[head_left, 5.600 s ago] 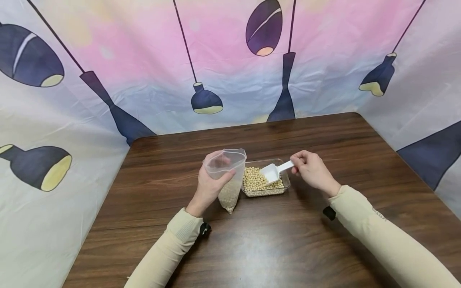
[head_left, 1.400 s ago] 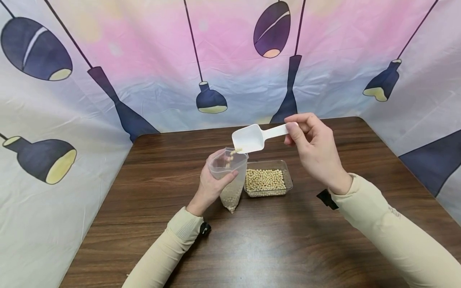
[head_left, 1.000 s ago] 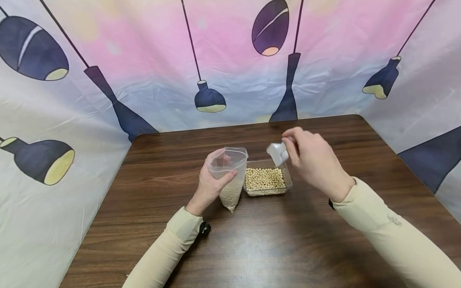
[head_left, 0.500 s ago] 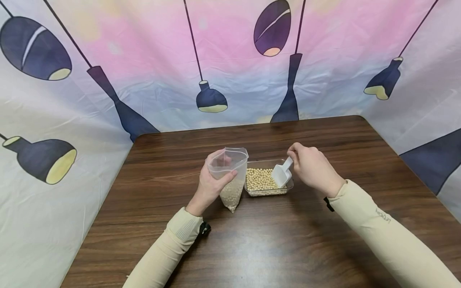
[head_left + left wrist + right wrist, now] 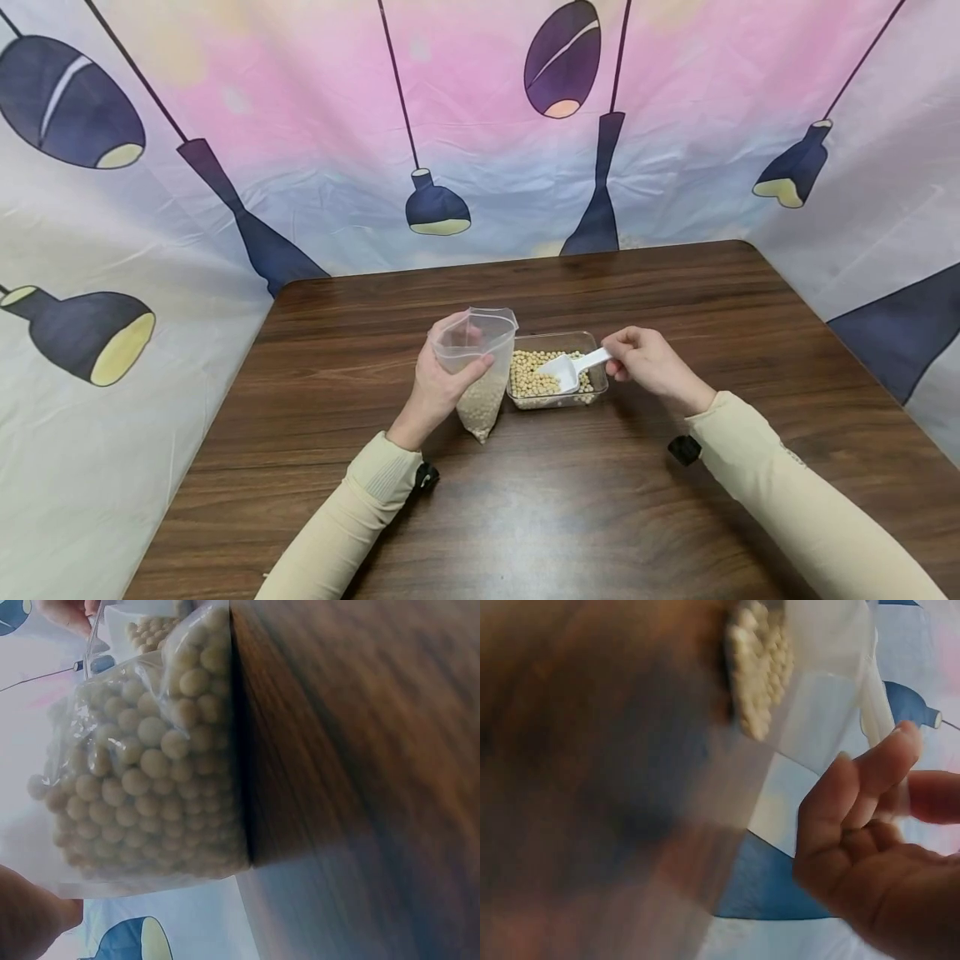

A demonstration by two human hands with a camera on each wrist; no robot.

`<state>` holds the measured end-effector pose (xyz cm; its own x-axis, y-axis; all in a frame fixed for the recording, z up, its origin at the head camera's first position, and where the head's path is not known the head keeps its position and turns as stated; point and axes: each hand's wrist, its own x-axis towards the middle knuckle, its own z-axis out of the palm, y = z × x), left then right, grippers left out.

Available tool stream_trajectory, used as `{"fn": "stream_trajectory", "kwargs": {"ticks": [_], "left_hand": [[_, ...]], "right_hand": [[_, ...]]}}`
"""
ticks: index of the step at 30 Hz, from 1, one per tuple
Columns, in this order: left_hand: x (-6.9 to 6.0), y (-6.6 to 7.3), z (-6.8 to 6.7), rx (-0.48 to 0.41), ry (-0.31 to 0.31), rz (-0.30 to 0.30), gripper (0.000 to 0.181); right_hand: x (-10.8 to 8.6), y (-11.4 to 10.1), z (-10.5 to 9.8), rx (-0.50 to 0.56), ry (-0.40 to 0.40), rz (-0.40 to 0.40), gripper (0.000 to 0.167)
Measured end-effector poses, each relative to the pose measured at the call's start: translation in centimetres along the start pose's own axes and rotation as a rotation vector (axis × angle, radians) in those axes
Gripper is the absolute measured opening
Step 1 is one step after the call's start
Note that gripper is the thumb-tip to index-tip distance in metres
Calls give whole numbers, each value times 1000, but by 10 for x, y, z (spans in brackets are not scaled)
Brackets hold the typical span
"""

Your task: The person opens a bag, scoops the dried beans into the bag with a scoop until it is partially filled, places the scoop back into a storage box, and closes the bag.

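Note:
My left hand [image 5: 441, 382] grips a clear plastic bag [image 5: 491, 354] near its top, thumb on the near side, and the mouth stands wide. Pale round beans fill the lower part of the bag [image 5: 142, 772], which stands on the table. By its handle my right hand [image 5: 651, 365] pinches a white scoop [image 5: 564, 372]. The scoop's bowl is dug into the yellowish soybeans [image 5: 529, 375] inside a clear rectangular container [image 5: 602, 385], just right of the bag. In the right wrist view the curled fingers [image 5: 829, 799] show, with the handle partly hidden behind them.
Everything stands on a dark wooden table [image 5: 360, 350]. Behind it hangs a cloth backdrop [image 5: 315, 125] printed with lamps. A small pale speck [image 5: 266, 575] lies near the table's left front.
The right hand poured beans from the scoop into the bag, then carried the scoop right and down into the container, where its bowl now sits among the beans. The left hand kept still.

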<state>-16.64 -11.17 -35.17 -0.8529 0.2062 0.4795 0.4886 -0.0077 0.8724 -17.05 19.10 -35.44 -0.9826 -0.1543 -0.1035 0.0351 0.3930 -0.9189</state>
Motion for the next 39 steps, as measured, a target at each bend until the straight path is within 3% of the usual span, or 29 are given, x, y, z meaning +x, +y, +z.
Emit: {"fn": "stream_trajectory", "kwargs": {"ticks": [4,21,27,34,39], "left_hand": [[0,1,0,8,-1,-4,61],[-1,2,-3,23,-11,-15,61],[0,1,-2,24,-12,-4,61],[1,1,-1,25,-18,-1,62],[1,1,-1,20,-18,-2,62]], "right_hand": [[1,10,4,134,-47,36,28],[8,31,3,300,-40,96,32],[9,37,-4,439,-66,109,30],[6,30,-17,623,-29,90,27],[1,12,-26,667,20,51,28]]}}
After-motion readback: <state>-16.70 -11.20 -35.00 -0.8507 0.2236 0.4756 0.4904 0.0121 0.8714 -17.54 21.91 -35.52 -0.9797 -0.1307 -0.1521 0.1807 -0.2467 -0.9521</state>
